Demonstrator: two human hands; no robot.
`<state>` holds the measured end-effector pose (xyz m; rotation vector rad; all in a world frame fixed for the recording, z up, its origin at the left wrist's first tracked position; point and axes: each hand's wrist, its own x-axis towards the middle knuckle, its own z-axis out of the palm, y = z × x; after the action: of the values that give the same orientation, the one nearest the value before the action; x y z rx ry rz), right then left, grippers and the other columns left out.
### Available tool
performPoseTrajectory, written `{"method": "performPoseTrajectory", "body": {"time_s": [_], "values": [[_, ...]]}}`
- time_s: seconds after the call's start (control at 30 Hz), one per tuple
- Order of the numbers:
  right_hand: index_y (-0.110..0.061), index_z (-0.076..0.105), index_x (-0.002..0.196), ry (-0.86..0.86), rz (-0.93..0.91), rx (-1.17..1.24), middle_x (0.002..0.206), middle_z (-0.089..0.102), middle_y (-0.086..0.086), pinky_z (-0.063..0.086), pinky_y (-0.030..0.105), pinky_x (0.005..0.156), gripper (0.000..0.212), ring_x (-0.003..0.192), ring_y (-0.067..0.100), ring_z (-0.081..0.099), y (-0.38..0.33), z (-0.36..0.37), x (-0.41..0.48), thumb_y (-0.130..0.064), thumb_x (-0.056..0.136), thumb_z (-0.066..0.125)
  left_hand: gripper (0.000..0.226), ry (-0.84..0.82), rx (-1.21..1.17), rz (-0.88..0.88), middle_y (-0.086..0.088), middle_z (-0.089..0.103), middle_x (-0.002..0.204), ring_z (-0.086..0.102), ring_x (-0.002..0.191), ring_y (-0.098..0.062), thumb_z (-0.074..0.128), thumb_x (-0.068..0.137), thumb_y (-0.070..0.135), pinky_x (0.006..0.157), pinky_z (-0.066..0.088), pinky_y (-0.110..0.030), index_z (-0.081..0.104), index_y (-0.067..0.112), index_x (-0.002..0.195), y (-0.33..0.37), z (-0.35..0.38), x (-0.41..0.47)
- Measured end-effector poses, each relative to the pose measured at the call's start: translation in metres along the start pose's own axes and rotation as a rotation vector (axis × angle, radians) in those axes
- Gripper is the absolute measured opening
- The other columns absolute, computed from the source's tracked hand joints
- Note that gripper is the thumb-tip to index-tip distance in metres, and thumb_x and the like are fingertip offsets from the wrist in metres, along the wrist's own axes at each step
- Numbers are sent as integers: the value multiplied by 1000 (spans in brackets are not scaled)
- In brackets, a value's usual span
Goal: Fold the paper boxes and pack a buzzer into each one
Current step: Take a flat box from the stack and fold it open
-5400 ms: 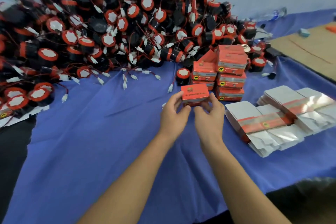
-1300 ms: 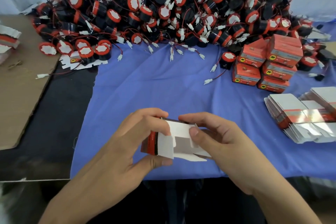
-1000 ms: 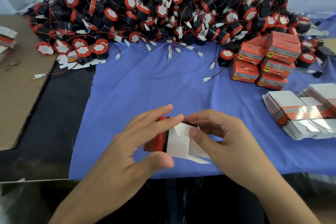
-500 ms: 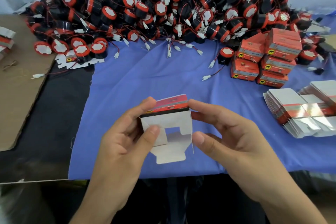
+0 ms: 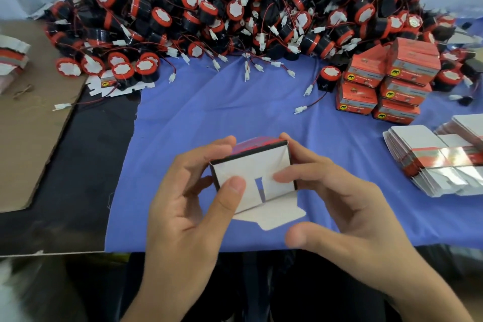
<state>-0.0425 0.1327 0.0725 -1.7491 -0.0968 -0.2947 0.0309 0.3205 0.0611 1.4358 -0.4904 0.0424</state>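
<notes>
Blue cloth carries a buzzer heap at the back. Over its near edge, left hand and right hand both grip a half-formed paper box, pressing its side flaps in; the loose tuck flap hangs below, apparently nearest the right thumb.

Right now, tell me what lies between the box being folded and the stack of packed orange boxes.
In the head view, only blue cloth and one white wire plug lie between the half-folded box and the packed boxes.
</notes>
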Motion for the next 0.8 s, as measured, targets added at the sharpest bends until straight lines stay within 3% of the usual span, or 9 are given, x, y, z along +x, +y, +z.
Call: {"method": "performPoseTrajectory", "body": {"time_s": [0.1,0.2,0.33,0.43,0.5,0.63,0.73,0.8], "values": [[-16,72,98,180,-33,109,137,66,1,47,47,108,36,144,21,47,1,15,1,-44,78,85,24,6,-3,70,1,68,131,60,131,-28,70,93,31,96,50,-66,68,33,117,-3,12,-8],[-21,66,103,331,-36,328,116,68,-6,57,40,92,36,134,17,56,0,34,5,-20,74,88,25,24,-56,163,-4,64,135,56,133,-34,64,99,27,102,51,-55,66,34,123,-6,26,-14],[-25,67,119,417,31,570,115,68,2,57,28,84,53,110,18,65,-3,48,6,-7,71,81,29,31,-156,167,-9,57,143,49,139,-37,48,109,33,107,46,-50,63,31,133,-7,38,-17],[-25,68,122,425,75,621,118,68,9,57,30,84,55,105,19,69,-7,54,5,-8,71,81,38,33,-175,193,-11,54,144,54,136,-28,49,103,10,96,57,-31,57,23,137,-6,44,-17],[-21,67,115,410,81,680,116,66,19,58,30,82,48,99,22,71,-10,58,5,-2,72,80,44,69,-190,207,-14,56,139,58,129,-24,48,98,2,92,57,-25,58,24,135,-7,46,-17],[-20,61,97,496,87,662,96,69,9,57,26,73,45,84,18,70,-10,70,3,18,73,65,50,174,-105,257,-6,64,126,63,117,-28,50,92,-2,89,56,-30,62,33,126,-11,50,-20],[-22,60,95,538,86,631,93,70,2,57,27,74,47,84,16,69,-9,75,3,19,71,62,56,195,-9,298,5,65,123,59,119,-37,53,91,-6,93,54,-49,63,38,123,-13,50,-21],[-23,61,97,565,72,609,96,70,2,58,27,75,48,86,15,70,-9,77,4,19,71,62,51,172,-10,304,5,65,124,58,121,-39,53,92,-1,95,51,-54,63,37,124,-14,48,-20]]}}
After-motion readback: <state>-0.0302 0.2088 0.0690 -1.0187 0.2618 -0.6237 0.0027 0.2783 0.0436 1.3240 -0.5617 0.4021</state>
